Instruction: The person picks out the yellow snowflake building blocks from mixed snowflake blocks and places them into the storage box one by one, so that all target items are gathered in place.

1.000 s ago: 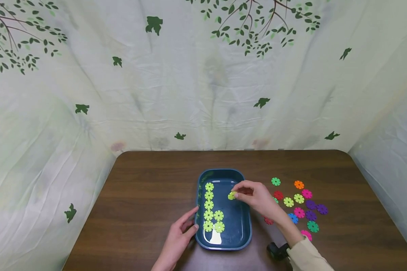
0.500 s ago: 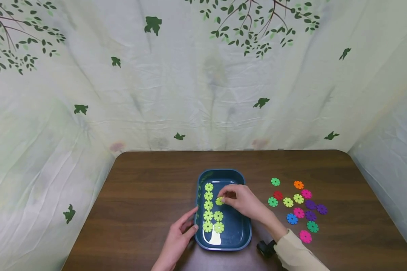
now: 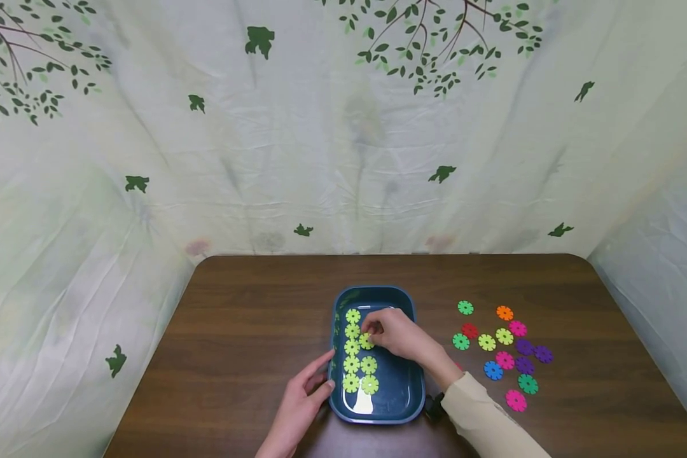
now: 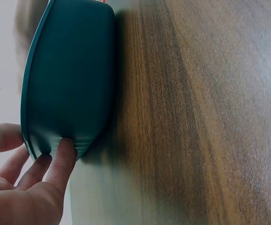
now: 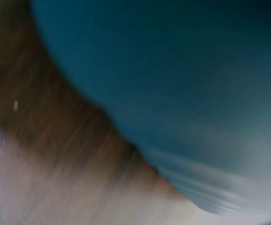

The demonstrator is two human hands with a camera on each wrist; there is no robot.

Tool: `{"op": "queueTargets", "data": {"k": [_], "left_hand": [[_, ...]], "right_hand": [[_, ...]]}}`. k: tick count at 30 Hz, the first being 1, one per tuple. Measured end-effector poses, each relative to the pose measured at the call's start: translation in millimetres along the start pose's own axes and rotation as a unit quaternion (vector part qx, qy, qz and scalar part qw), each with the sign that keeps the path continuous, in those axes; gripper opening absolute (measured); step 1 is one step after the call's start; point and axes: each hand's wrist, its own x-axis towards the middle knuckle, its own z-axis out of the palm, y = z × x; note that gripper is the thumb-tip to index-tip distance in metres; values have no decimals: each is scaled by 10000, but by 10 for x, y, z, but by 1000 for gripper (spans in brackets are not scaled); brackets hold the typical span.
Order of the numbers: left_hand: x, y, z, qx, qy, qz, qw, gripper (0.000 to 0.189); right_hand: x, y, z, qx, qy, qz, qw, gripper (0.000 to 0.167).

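Observation:
A blue rectangular tray (image 3: 397, 388) stands on the table with several yellow-green flower-shaped discs (image 3: 352, 364) in it. They form a full column along its left side and a shorter one beside it. My left hand (image 3: 298, 401) holds the tray's left side; in the left wrist view its thumb is at the rim and its fingers (image 4: 63, 164) press the outer wall. Over the tray, my right hand (image 3: 401, 337) pinches another yellow-green flower disc (image 3: 366, 342) just above the second column. The right wrist view is blurred and shows only the tray's outer wall (image 5: 163, 93) and table.
Right of the tray lie several loose flower discs: green (image 3: 460, 341), red (image 3: 469, 331), orange (image 3: 504, 313), pink (image 3: 516, 400), purple (image 3: 543, 354), blue (image 3: 493, 370) and yellow-green (image 3: 486, 342). A printed curtain (image 3: 343, 159) hangs behind the brown table (image 3: 235, 331).
My right hand has moved left across the tray with the yellow-green flower disc, to the top of the second column. The left hand has stayed on the tray.

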Motion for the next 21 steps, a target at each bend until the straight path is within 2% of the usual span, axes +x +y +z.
{"op": "queueTargets", "data": {"k": [9,21], "left_hand": [[2,-5,-1,-1,18,-112,9999,50],[-5,5,-2,-84,-4,-84,9999,51]], "right_hand": [[43,-5,54,-313,50,85,9995,14],[44,-15,70,-329,-100,208,9992,11]]}}
